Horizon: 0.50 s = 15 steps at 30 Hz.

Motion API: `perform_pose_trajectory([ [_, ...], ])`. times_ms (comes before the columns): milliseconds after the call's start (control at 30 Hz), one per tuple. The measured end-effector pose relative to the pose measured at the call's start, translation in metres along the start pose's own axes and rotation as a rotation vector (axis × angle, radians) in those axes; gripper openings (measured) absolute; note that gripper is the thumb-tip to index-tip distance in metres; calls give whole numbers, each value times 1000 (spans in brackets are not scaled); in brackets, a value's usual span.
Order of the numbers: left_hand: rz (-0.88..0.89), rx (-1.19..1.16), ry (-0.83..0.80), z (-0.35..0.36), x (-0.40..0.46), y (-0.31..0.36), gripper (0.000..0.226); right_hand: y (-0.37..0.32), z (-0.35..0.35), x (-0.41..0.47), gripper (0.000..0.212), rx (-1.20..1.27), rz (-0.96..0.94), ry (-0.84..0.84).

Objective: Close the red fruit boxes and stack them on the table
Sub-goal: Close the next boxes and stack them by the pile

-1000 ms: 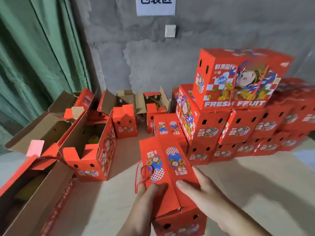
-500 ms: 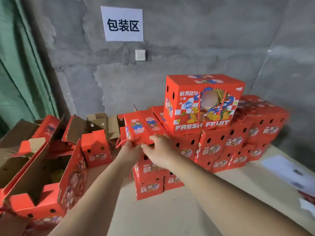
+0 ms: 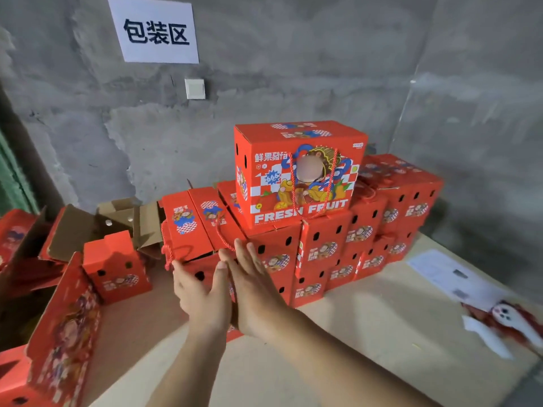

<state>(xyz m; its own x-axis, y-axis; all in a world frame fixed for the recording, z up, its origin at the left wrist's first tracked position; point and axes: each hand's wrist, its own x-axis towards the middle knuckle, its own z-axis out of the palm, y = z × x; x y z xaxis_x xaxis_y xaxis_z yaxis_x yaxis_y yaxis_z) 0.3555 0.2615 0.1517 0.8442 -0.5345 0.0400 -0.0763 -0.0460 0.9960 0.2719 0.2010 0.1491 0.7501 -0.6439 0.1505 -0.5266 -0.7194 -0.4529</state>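
Observation:
A closed red fruit box (image 3: 195, 221) with a red rope handle sits on the left end of the stack of red boxes (image 3: 332, 245), on top of a lower box. My left hand (image 3: 202, 292) is open in front of its near face, fingers straight. My right hand (image 3: 252, 286) is open beside it, fingers stretched toward the box's lower right corner. One closed box (image 3: 296, 171) marked FRESH FRUIT crowns the stack. Whether either hand touches the box is unclear.
Several open red boxes (image 3: 67, 324) with raised flaps crowd the left side of the beige table (image 3: 367, 348). A small closed box (image 3: 116, 268) stands among them. Papers (image 3: 449, 274) and a red-white item (image 3: 505, 318) lie at the right. A grey wall stands behind.
The closed box was lifted from the table in front of me and set on the left end of the stack. Both hands have let go of it and opened flat.

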Motion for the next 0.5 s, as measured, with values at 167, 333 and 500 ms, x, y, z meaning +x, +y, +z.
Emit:
perform_pose_trajectory([
  [167, -76, -134, -147, 0, -34, -12, 39, 10, 3, -28, 78, 244, -3, 54],
  [333, -117, -160, -317, 3, -58, -10, 28, 13, 8, -60, 72, 578, 50, 75],
  [500, -183, -183, -320, 5, -82, -13, 27, 29, 7, -83, 65, 619, 64, 109],
])
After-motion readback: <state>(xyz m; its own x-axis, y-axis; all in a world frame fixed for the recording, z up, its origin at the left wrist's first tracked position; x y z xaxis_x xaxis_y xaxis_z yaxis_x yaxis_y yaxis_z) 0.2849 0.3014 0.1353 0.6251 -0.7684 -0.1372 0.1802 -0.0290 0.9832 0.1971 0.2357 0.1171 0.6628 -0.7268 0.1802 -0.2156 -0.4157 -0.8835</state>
